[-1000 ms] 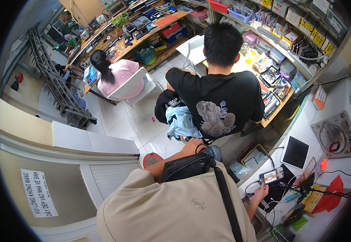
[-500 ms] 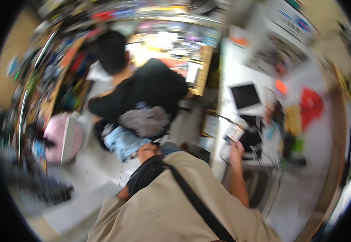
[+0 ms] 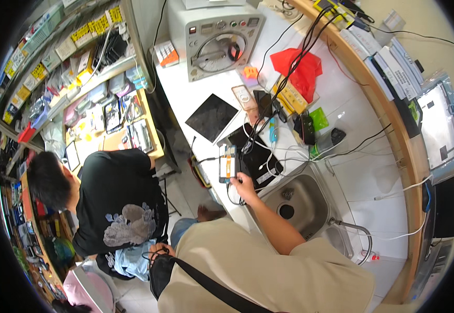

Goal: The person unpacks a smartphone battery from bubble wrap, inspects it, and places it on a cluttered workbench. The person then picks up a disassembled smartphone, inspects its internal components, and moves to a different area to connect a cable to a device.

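Observation:
My right hand (image 3: pixel 245 189) is closed on the lower end of an opened phone (image 3: pixel 224 166), its inside showing a white-and-orange battery area. A black cable runs to the phone's left side, and another hangs below it. Beneath and beside the phone, a black tablet-like panel (image 3: pixel 262 176) lies on the white counter, crossed by white cables. Farther up, a dark flat screen panel (image 3: pixel 212 118) rests at an angle. My left hand (image 3: pixel 161 250) is low at my left side by a black bag (image 3: pixel 160 275), partly hidden, fingers seemingly curled, with dark cord around it.
A steel sink (image 3: pixel 313 201) with a tap (image 3: pixel 336 222) is set into the counter (image 3: pixel 177 86) near my right forearm. A grey machine (image 3: pixel 222 44) stands at the back. Black cables hang over the counter. At left, a person in black (image 3: pixel 120 195) sits by a cluttered workbench (image 3: pixel 156 143).
The view has swung toward the right and sharpened, so the counter and sink sit nearer the middle. The phone stays in my right hand.

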A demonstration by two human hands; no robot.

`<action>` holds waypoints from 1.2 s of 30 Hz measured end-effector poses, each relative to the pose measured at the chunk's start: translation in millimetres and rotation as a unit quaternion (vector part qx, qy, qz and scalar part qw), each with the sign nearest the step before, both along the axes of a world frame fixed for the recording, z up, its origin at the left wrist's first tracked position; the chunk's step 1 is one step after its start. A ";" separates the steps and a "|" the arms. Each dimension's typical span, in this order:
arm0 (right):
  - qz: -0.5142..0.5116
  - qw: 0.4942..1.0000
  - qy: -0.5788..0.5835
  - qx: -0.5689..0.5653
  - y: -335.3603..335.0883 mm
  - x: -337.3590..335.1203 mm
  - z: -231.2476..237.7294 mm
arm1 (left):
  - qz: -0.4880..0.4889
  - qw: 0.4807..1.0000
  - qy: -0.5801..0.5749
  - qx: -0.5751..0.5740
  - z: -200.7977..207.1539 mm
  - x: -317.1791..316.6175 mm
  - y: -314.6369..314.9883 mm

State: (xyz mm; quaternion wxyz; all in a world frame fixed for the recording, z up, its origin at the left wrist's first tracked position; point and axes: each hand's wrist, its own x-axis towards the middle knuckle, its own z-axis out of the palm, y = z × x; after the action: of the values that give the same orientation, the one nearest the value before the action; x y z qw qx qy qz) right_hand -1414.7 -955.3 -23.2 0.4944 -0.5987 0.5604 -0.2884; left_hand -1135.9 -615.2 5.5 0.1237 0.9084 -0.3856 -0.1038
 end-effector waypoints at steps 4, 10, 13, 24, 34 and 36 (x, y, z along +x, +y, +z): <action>0.030 0.999 -0.002 0.030 -1.9 0.8 20.1 | 0.007 1.000 0.023 -0.010 -0.5 1.3 -1.2; 0.023 0.999 -0.030 0.022 -1.2 -3.4 0.0 | 0.008 0.996 0.084 -0.037 -1.7 3.2 8.2; -0.005 0.987 -0.129 0.092 0.5 -0.8 7.6 | 0.025 0.986 0.153 -0.063 2.5 3.5 22.3; 0.010 0.920 -0.377 0.104 8.8 13.3 180.1 | 0.000 0.906 0.369 -0.208 147.5 69.7 -10.4; 0.149 0.911 -0.384 -0.032 45.1 56.4 272.4 | -0.202 0.783 0.527 -0.259 299.5 -46.6 -216.7; 0.155 0.920 -0.356 -0.061 50.3 51.9 284.6 | -0.196 0.795 0.499 -0.284 295.8 -64.8 -222.2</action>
State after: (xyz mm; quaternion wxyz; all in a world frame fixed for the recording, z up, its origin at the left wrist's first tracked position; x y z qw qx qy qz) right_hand -1362.8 -904.9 261.4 0.6623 -0.5647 0.2291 -0.4359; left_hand -1200.7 -837.4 301.3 0.5286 0.5596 -0.4519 -0.4507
